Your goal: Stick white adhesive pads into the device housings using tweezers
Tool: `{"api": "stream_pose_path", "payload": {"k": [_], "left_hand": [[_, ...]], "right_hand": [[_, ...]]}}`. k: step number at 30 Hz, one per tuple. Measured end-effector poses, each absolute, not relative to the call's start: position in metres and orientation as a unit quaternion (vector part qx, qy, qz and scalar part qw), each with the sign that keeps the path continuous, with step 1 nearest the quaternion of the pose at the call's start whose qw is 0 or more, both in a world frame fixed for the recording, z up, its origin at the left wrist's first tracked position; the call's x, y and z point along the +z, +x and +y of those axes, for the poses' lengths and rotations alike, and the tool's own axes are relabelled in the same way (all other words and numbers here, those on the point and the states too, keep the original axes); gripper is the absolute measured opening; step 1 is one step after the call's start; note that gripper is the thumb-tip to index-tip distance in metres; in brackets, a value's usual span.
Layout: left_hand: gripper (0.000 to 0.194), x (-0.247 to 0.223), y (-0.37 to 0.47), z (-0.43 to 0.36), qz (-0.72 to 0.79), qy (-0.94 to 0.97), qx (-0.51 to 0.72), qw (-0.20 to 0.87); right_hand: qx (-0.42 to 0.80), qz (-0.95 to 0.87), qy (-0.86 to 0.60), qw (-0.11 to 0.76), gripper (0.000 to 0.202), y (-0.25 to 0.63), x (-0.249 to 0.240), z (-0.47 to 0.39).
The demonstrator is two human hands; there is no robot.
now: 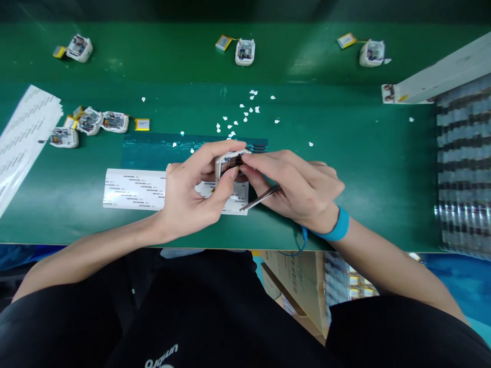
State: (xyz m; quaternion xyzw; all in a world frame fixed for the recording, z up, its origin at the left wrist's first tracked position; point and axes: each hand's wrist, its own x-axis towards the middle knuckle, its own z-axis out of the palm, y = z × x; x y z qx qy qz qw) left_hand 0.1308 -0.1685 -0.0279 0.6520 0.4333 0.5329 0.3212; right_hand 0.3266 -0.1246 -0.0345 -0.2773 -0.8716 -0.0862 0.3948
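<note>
Near the front edge of the green bench (345,168), at its middle, the left hand (187,191) grips a small white housing (227,162) between thumb and fingers, raised just above a label sheet (132,190); the right hand (297,186) pinches at the housing's open end with thumb and forefinger, with metal tweezers (261,198) tucked under the palm; a blue wrist strap (339,225) circles the right wrist; similar housings (88,122) lie near the left edge; white paper bits (249,108) lie scattered behind the hands.

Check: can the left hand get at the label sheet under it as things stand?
Probably not freely: the left hand grips the white housing. The label sheet lies uncovered just beside it, though.
</note>
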Motion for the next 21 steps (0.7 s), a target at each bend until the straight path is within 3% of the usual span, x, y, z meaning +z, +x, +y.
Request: {"api": "stream_pose_path", "payload": {"k": [8,11,17,21], "left_hand": [[0.02,-0.029,0.13,-0.167,0.444,0.654,0.525,0.316],[0.006,-0.031,0.127,-0.162,0.459,0.613,0.519,0.379],[0.01,-0.03,0.125,-0.158,0.473,0.564,0.503,0.453],[0.004,-0.023,0.124,-0.154,0.433,0.528,0.445,0.579]], "right_hand": [[-0.086,-0.887,-0.296,0.345,0.016,0.33,-0.031,-0.125],[-0.021,-0.897,-0.301,0.323,0.016,0.332,-0.027,-0.121],[0.006,-0.88,-0.299,0.37,0.019,0.332,-0.027,-0.115],[0.024,-0.861,-0.304,0.407,0.018,0.33,-0.033,-0.112]]}}
